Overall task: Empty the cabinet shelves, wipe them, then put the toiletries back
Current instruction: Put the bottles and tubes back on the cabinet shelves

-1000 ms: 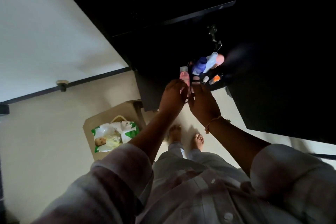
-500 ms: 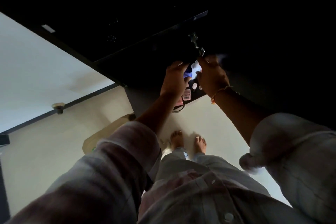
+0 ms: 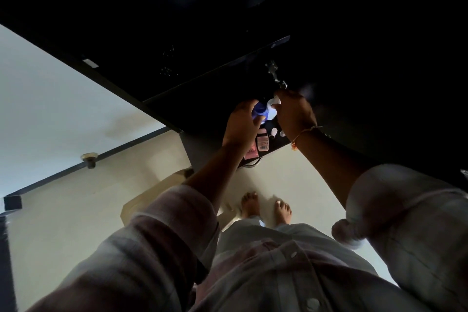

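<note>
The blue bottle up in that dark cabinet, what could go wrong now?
The round blue plastic bottle and the white plastic bottle are held side by side inside a dark cabinet; either might slip and drop.
The pink plastic tubes lie at the shelf's front edge; the left forearm could knock them onto the bare feet.

Looked like a home, likely its bathroom: kept a blue-capped plastic bottle [image 3: 259, 112], a white plastic bottle [image 3: 272, 108] and a pink barcoded tube [image 3: 262, 143] in a dark flat-panelled cabinet [image 3: 202, 114], above bare feet [image 3: 249, 204] on a pale cream floor [image 3: 63, 210].
</note>
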{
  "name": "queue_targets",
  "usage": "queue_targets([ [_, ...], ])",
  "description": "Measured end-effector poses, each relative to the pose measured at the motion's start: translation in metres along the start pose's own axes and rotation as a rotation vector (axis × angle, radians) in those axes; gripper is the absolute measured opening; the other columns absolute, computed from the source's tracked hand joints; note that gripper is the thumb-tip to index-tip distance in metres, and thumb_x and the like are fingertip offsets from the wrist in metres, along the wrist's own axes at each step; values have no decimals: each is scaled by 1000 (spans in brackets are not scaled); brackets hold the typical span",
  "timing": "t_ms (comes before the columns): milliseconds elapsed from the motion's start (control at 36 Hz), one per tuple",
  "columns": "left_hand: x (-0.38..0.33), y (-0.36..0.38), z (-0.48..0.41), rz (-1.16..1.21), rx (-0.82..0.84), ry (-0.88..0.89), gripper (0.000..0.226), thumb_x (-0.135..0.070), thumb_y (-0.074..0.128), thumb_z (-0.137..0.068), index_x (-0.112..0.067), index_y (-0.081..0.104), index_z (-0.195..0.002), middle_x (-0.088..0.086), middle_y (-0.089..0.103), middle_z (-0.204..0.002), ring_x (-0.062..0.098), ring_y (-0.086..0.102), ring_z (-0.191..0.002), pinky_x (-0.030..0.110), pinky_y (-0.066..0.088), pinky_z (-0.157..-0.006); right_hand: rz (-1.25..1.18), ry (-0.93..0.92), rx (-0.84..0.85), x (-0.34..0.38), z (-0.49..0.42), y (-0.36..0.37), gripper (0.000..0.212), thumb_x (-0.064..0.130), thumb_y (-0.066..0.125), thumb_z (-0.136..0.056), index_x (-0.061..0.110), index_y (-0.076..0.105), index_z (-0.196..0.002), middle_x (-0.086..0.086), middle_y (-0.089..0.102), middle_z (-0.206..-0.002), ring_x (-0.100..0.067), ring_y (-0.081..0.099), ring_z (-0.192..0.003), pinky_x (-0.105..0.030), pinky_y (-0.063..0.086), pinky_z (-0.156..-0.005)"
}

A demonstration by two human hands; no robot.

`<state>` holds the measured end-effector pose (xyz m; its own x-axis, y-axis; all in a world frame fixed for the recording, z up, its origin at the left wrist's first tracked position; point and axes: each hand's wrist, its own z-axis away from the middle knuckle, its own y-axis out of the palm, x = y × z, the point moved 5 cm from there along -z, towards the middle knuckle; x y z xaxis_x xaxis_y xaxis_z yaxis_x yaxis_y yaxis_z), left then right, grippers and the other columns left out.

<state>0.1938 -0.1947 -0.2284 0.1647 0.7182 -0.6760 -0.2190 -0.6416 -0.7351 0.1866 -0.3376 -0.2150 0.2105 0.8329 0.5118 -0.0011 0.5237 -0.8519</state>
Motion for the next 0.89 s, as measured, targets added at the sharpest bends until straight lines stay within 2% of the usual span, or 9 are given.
queue_targets([
  [111, -1, -14, 5, 19, -39, -16, 33, -16, 67, -89, -9, 60, -121, 3, 67, -111, 2, 59, -97, 2, 39, -77, -26, 2, -35, 7, 9, -15, 15, 24, 59, -93, 19, 62, -107, -9, 68, -110, -35, 66, -95, -44, 57, -75],
  [194, -7, -29, 11, 60, -78, -22, 28, -13, 67, -89, -11, 62, -116, 1, 66, -109, 7, 62, -99, 19, 51, -86, -71, 22, -70, 10, 15, -28, 13, 26, 59, -93, 21, 62, -104, -5, 67, -110, -32, 66, -95, -39, 56, -75],
  [306, -14, -47, 19, 107, -112, -28, 26, -16, 64, -91, -11, 61, -116, 2, 65, -112, 12, 64, -103, 24, 52, -89, -113, 15, -105, 16, 25, -45, 11, 31, 57, -93, 24, 61, -101, -3, 67, -104, -30, 66, -88, -35, 54, -72],
  [417, -21, -66, 26, 144, -170, -31, 26, -20, 63, -90, -14, 60, -115, 1, 64, -112, 13, 63, -103, 36, 55, -90, -147, -28, -142, 29, 32, -61, 12, 34, 54, -94, 27, 59, -101, 1, 66, -101, -26, 67, -84, -34, 54, -73],
  [611, -46, -110, 43, 228, -306, 32, 28, -26, 63, -92, -22, 57, -118, -6, 62, -114, 3, 61, -101, 27, 54, -89, -213, -169, -291, 66, 40, -94, 25, 36, 56, -93, 16, 62, -107, -6, 62, -110, -26, 63, -92, -31, 50, -74],
  [722, -66, -146, 49, 262, -429, 73, 28, -28, 63, -91, -24, 55, -118, -8, 62, -111, 1, 60, -99, 24, 53, -86, -281, -234, -369, 95, 40, -125, 26, 33, 61, -92, 13, 63, -109, -9, 63, -110, -27, 63, -93, -29, 49, -76],
  [889, -71, -198, 40, 280, -613, 72, 35, -25, 64, -91, -19, 55, -124, -5, 59, -114, 4, 60, -99, 25, 53, -87, -344, -290, -412, 132, 18, -156, 24, 35, 60, -92, 16, 63, -106, -5, 64, -109, -26, 64, -94, -39, 54, -80],
])
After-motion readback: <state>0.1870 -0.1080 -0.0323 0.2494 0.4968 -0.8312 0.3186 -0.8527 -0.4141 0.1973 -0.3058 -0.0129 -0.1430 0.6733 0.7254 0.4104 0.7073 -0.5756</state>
